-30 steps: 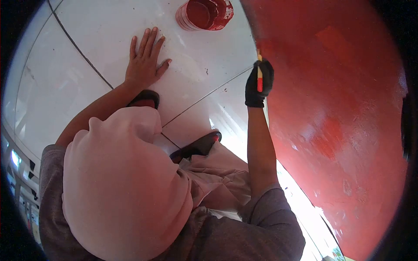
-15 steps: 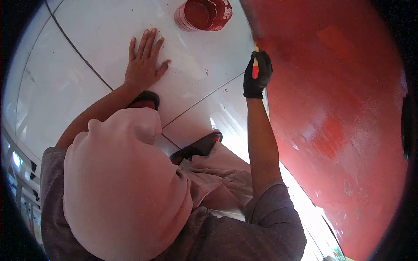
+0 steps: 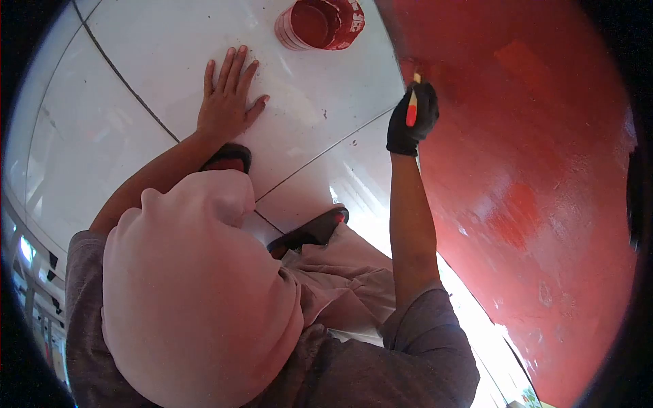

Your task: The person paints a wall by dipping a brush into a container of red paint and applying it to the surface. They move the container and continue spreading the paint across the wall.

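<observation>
My left hand point(image 3: 228, 98) lies flat on the white tiled floor point(image 3: 156, 54), fingers spread and holding nothing. In a black glove, my right hand point(image 3: 416, 117) is closed around a paintbrush point(image 3: 412, 112) with a pale handle and a red-orange end. The brush points away from me, its tip against the lower part of the red wall point(image 3: 517, 136), close to where wall and floor meet. Its bristles are hard to make out against the red. Beyond both hands stands a paint bucket point(image 3: 294, 32) with red paint inside and red smears on its rim.
Small red specks point(image 3: 324, 113) dot the tiles between my hands. My sandalled foot point(image 3: 309, 231) rests on the floor near the wall. Brighter red patches point(image 3: 513, 214) show on the wall. A metal railing or rack point(image 3: 37, 299) stands at the far left.
My right hand has shifted slightly to the right with the paintbrush, whose tip now lies farther over the red wall. My left hand stays flat on the floor.
</observation>
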Demonstrator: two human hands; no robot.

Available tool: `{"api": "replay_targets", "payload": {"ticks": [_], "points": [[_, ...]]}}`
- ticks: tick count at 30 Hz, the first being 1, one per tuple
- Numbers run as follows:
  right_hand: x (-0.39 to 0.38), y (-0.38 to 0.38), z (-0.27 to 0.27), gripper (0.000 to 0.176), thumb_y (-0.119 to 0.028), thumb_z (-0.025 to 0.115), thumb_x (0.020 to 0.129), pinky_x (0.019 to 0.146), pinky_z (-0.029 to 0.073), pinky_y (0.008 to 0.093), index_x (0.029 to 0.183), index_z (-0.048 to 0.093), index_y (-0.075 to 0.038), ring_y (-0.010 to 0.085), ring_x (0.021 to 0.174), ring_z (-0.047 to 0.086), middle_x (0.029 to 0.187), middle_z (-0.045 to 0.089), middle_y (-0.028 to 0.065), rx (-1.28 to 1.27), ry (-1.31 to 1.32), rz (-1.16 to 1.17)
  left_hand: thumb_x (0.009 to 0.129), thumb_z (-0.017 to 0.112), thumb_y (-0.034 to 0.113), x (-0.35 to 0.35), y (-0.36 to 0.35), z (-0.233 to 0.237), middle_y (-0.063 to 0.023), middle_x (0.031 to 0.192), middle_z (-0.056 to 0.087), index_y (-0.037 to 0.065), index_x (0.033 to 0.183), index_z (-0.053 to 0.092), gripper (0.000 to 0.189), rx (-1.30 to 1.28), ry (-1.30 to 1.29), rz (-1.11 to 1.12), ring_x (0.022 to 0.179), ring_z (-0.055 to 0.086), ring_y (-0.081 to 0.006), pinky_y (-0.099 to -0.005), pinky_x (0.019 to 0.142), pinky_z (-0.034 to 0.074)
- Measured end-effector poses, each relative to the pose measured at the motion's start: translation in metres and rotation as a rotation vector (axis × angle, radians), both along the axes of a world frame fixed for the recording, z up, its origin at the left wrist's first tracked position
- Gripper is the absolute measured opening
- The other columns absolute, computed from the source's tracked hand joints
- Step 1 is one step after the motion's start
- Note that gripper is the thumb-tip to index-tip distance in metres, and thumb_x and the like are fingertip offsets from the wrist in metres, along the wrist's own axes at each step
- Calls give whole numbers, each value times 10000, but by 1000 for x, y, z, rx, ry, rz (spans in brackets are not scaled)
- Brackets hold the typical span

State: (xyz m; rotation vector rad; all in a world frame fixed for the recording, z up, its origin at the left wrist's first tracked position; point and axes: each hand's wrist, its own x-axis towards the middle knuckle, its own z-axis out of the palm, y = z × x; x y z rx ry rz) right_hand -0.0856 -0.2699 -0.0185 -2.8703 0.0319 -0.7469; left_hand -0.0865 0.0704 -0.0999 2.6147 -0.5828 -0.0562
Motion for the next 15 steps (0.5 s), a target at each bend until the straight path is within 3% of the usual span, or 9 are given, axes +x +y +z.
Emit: {"api": "replay_targets", "payload": {"ticks": [1,4,5,8,10,12,15], "points": [[-2,0,-3,132,-15,701,765,638,519,375,879,674,-76,318,792,657,914,679,144,-32,-117,32,932,507,462,1,0,-1,-154,1573,190,74,1435,352,654,7,-12,-2,1465,151,-309,-541,1162,58],[-7,8,-3,107,-18,690,778,620,511,383,867,670,-72,317,773,652,905,678,138,44,-47,129,930,510,464,-2,-1,-1,-154,1572,191,70,1435,349,661,16,-15,-5,1465,152,-309,-542,1161,63],[-6,10,-9,98,-18,682,787,640,514,398,873,673,-64,315,778,653,897,677,144,-38,-74,131,929,512,464,0,-2,-1,-153,1572,192,69,1436,347,664,21,-13,-2,1465,153,-310,-542,1160,65],[0,0,-8,98,-28,683,793,664,515,412,885,676,-60,313,805,660,915,683,143,-45,-21,75,928,515,460,0,-1,0,-156,1571,193,65,1432,355,661,26,-10,-3,1464,153,-312,-546,1158,71],[3,-1,8,110,-29,691,790,690,520,419,896,678,-57,314,817,663,914,683,146,86,39,10,926,519,456,1,0,-2,-158,1571,193,65,1432,357,659,26,-18,-7,1465,150,-314,-547,1157,71],[1,-1,22,91,-24,687,805,702,525,419,892,668,-42,323,807,659,896,679,150,54,-158,10,925,523,451,-1,-1,-1,-160,1570,193,64,1431,359,658,18,-19,-12,1465,147,-316,-548,1157,72],[-5,6,57,74,2,658,833,724,528,411,904,648,-18,330,805,652,911,672,166,14,-233,42,924,528,444,-1,-2,1,-164,1570,190,61,1430,362,655,26,7,-3,1466,140,-319,-546,1158,69]]}}
